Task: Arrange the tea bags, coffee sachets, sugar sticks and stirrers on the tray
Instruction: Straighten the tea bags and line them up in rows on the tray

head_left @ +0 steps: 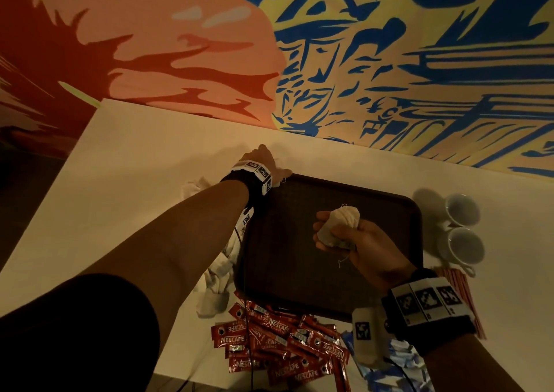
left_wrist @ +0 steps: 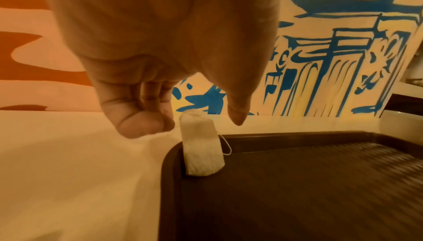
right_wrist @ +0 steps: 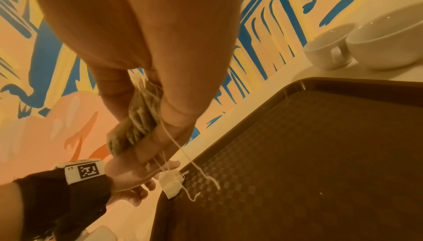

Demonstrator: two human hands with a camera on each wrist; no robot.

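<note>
Tea bags heading onto tray (head_left: 329, 271).
Right hand (head_left: 364, 246) clenched around tea bags (head_left: 338, 223); left hand (head_left: 266, 164) relaxed, above single tea bag (left_wrist: 201, 147) at ten o'clock corner.

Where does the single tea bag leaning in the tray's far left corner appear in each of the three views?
Head: mostly hidden behind the left hand, at the tray corner.
Left wrist: tea bag centre frame, propped upright against the rim.
Right wrist: tea bag low, left of centre, beside the left hand.
Shared landmark: the tray's rounded far left corner.
</note>
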